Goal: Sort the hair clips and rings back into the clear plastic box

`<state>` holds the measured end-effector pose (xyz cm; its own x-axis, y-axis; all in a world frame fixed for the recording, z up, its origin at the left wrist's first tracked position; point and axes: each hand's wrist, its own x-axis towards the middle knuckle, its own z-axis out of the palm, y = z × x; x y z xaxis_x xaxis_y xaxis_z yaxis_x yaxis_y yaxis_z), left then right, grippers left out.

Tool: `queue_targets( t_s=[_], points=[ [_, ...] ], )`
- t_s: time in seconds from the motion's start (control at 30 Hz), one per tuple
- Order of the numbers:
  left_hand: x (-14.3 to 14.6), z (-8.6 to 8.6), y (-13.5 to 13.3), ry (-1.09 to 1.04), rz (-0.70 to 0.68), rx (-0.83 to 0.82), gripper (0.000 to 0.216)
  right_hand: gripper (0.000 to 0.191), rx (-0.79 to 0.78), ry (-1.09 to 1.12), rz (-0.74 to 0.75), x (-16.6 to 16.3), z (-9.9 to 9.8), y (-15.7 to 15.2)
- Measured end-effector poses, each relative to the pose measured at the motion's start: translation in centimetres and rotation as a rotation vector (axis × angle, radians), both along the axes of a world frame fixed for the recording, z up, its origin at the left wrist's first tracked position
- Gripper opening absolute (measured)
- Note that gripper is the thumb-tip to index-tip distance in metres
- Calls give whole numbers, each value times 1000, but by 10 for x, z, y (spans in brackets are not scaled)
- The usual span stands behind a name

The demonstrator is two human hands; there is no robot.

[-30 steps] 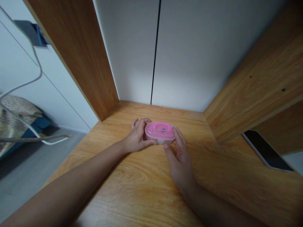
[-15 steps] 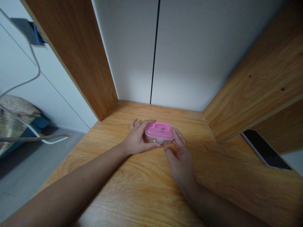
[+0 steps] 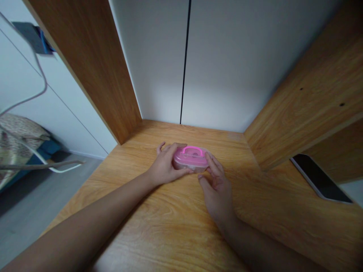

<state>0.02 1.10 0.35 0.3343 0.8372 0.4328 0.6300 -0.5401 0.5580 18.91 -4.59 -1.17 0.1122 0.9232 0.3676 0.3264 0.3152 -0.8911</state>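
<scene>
A small oval box (image 3: 191, 158) with a pink see-through lid and a brighter pink handle on top rests on the wooden desk (image 3: 159, 223), near its back. My left hand (image 3: 165, 164) wraps round the box's left end, thumb along the near rim and fingers behind. My right hand (image 3: 216, 189) meets the box's right end with its fingertips on the lid's edge and its thumb below the near rim. The box's contents are too dim to make out.
Wooden side panels (image 3: 93, 64) wall the desk left and right, with a white wall behind. A dark phone (image 3: 319, 177) lies on a lower shelf at right. To the left are the floor, white cables (image 3: 42, 81) and a patterned cloth (image 3: 17, 136).
The left thumb has slid a little to the right along the box's near rim. The right thumb has drawn nearer the box. The box stays in place.
</scene>
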Motion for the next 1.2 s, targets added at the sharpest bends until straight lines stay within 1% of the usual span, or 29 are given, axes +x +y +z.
queue_targets(
  t_s=[0.5,0.73,1.2],
  points=[
    [-2,6,5,58,-14,45,74,67,-5,7,6,-2,2,0],
    [-2,6,6,73,-7,62,73,68,22,4,14,-1,0,-1],
    [-3,4,8,76,-8,74,72,69,-8,11,7,-2,-1,0]
  ],
)
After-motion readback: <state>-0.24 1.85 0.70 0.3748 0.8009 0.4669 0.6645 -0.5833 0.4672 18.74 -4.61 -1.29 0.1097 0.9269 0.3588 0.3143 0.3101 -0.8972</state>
